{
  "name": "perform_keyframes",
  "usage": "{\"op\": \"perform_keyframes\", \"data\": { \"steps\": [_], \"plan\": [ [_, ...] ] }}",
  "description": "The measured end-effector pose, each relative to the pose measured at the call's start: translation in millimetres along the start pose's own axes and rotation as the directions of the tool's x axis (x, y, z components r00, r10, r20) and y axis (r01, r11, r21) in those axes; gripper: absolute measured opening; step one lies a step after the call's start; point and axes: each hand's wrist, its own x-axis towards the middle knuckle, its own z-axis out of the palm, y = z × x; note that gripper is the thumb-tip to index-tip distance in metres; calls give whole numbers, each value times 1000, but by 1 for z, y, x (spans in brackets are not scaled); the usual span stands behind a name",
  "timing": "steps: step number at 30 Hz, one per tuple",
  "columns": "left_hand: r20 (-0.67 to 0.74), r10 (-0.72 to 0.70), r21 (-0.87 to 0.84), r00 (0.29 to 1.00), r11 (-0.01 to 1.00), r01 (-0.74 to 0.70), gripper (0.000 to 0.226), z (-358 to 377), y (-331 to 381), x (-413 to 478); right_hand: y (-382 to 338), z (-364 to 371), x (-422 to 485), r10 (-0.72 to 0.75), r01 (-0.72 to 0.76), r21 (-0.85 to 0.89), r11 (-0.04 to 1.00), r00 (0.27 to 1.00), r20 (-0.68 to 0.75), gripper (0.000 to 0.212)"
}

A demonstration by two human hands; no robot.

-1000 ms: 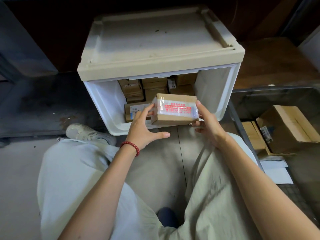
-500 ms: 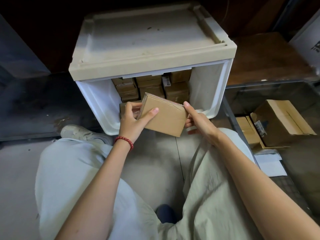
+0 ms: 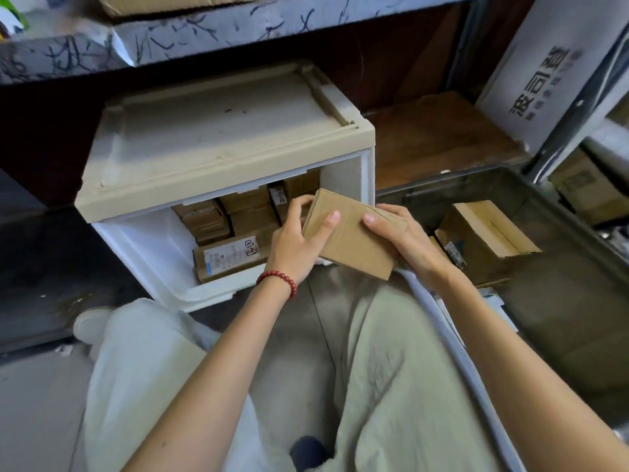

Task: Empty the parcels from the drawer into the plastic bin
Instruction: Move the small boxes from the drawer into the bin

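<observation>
Fingers [image 3: 332, 218] are on cardboard, both sets of them: the left hand [image 3: 296, 240] wraps the near left end of a plain brown parcel [image 3: 354, 247], thumb flat on top and the other fingers curled round the far edge, while the right hand [image 3: 405, 240] clamps the right end, fingertips on the top face and palm behind it. Now the layout, biggest things first. Pale trousers [image 3: 391, 369] fill the bottom of the view, knees spread, a light shoe [image 3: 90, 323] out to the left. Ahead stands the beige-topped drawer unit [image 3: 218, 137], tucked under a marbled shelf [image 3: 204, 32], with its white drawer [image 3: 160, 253] pulled out towards the knees. To the right sits the clear plastic bin [image 3: 452, 182], its near rim running along the right thigh, and inside it rests a large open-flapped carton [image 3: 486, 236] with a flat box just beside it. A tall white carton [image 3: 544, 69] printed with dark characters leans behind the bin. And the held parcel? It is up in the air, tilted, in front of the drawer's right front corner, between drawer and bin, not over the bin's opening. Down in the drawer, stacks of brown parcels [image 3: 245, 212] pack the back, and one longer labelled parcel [image 3: 231, 257] lies across the front, label up. Smallest detail: a red bead bracelet [image 3: 277, 279] circles the left wrist.
</observation>
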Motion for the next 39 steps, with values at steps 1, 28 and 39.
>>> {"op": "perform_keyframes", "data": {
  "steps": [1, 28, 39],
  "plan": [
    [15, 20, 8, 1000, 1000, -20, 45, 9, 8, 5, 0, -11, -2, -9, 9, -3, 1000, 999, -43, 71],
    [310, 254, 782, 916, 480, -398, 59, 160, -1, 70, 156, -101, 27, 425, -386, 186, 903, 746, -513, 49],
    [356, 259, 668, 898, 601, -438, 49, 156, -21, 77, 181, -77, 78, 458, -525, -99, 846, 809, -369, 44]
  ]
}}
